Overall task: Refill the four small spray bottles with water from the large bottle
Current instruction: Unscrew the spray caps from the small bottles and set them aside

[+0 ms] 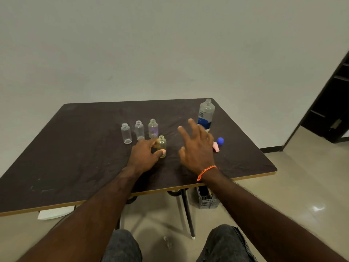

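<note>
Uncapped, four small bottles [139, 130] look empty; left hand [144, 154] fingers grip one, right hand [196, 146] fingers spread.

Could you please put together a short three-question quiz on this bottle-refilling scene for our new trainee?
1. True or false: the large bottle has its cap off.
2. Which hand holds the yellowish small bottle?
A. left hand
B. right hand
C. neither
3. How many small bottles stand untouched in the row behind it?

Key:
1. True, its threaded neck is bare.
2. A; the right hand hovers with its fingers spread.
3. Three: the left clear bottle, the middle clear bottle and the purplish bottle.
</note>
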`<state>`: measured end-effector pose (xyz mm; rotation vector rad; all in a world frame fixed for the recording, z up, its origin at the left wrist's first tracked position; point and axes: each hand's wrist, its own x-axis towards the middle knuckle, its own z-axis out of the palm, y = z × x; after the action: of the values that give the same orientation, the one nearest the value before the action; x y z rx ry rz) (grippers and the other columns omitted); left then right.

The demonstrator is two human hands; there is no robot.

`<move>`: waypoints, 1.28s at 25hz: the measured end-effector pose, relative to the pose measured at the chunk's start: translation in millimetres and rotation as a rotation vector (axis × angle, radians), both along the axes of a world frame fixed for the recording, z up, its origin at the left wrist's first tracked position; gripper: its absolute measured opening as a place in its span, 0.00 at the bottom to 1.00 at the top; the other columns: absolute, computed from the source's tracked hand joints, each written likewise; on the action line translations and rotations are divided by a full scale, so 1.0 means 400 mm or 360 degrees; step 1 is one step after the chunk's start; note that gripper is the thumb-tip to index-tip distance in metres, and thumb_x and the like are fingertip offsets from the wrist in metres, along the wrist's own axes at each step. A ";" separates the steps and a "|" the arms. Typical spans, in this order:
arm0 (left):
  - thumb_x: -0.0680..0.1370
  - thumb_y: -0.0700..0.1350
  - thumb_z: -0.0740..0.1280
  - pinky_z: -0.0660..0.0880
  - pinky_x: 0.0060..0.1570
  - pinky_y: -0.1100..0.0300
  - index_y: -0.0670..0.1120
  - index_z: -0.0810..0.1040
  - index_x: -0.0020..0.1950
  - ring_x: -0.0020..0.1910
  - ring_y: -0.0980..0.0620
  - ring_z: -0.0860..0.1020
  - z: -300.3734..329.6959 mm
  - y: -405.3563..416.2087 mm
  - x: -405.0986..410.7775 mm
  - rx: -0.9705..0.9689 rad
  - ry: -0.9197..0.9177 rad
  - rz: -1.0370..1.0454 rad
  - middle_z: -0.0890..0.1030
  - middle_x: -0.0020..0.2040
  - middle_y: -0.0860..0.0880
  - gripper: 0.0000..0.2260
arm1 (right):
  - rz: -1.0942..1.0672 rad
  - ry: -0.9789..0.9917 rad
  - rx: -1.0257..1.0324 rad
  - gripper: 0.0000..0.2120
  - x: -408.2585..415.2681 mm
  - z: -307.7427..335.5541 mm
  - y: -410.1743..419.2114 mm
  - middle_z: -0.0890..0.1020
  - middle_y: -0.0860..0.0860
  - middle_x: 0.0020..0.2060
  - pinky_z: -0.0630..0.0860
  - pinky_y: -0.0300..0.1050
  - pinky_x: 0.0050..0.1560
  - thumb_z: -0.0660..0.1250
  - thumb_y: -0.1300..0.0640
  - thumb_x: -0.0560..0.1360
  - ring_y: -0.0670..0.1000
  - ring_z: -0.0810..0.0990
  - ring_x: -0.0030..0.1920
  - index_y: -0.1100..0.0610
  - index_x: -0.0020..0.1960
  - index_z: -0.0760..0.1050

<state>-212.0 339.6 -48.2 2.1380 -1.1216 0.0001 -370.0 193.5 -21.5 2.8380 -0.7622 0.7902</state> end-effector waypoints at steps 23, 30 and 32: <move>0.73 0.54 0.79 0.68 0.48 0.69 0.54 0.87 0.52 0.49 0.62 0.75 -0.006 0.191 0.096 -0.0105 -0.0045 0.0176 0.84 0.44 0.61 0.10 | 0.0408 -0.0077 0.0741 0.19 0.240 -0.064 0.214 0.80 0.48 0.47 0.68 0.53 0.55 0.64 0.57 0.75 0.52 0.78 0.51 0.47 0.64 0.68; 0.72 0.69 0.70 0.76 0.60 0.47 0.54 0.80 0.69 0.57 0.54 0.75 -0.008 0.188 0.076 0.0013 -0.0115 0.0258 0.84 0.55 0.59 0.31 | 0.0383 0.0030 0.0719 0.23 0.204 -0.076 0.187 0.82 0.46 0.46 0.70 0.54 0.57 0.61 0.54 0.74 0.52 0.79 0.52 0.47 0.69 0.65; 0.71 0.73 0.65 0.72 0.65 0.47 0.51 0.74 0.76 0.63 0.54 0.74 0.001 0.192 0.073 -0.0042 -0.0107 0.0318 0.83 0.62 0.58 0.40 | 0.0332 -0.0018 0.0692 0.23 0.190 -0.072 0.173 0.82 0.46 0.45 0.71 0.54 0.57 0.61 0.54 0.76 0.51 0.79 0.50 0.46 0.70 0.65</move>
<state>-182.9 416.5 -47.8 2.2319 -0.9357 0.1783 -293.9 262.6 -50.4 3.3485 -0.7231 0.7421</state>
